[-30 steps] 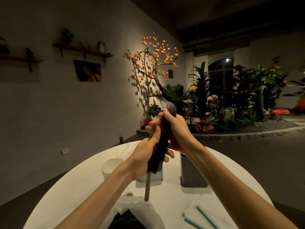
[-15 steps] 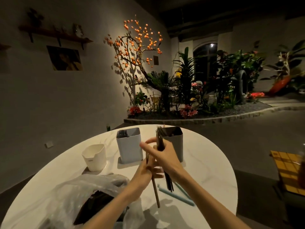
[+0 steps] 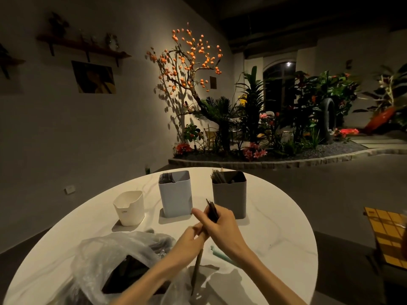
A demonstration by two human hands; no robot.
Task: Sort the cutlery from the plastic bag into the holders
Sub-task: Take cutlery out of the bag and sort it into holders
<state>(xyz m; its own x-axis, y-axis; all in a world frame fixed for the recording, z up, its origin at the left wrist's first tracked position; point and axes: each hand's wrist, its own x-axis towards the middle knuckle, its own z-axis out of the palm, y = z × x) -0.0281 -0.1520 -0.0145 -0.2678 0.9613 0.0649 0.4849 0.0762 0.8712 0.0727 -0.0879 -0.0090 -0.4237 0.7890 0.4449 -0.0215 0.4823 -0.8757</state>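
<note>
Over the table (image 3: 275,227), right hand (image 3: 222,225) grips a dark cutlery bundle (image 3: 211,211) — left hand (image 3: 193,235) pinches one stick (image 3: 197,267) free, likely for the near grey holder (image 3: 229,193); bag (image 3: 114,260) near-left.

Table (image 3: 275,234): white w/ faint grey marble veining
Holders: cream-white (image 3: 129,208); pale blue-grey (image 3: 176,197); dark grey (image 3: 230,197)
Plastic bag (image 3: 105,256): clear, whitish sheen, dark contents
Cutlery bundle (image 3: 211,211) in right hand (image 3: 220,225): dark brown/black
Stick (image 3: 197,267) below left hand (image 3: 191,238): brown
Utensil (image 3: 220,256) on table: pale teal
Tree (image 3: 189,60): orange fruit, brown branches
Flowers (image 3: 254,151): pink
Mat (image 3: 389,236) at right: yellow, dark grid pattern
</note>
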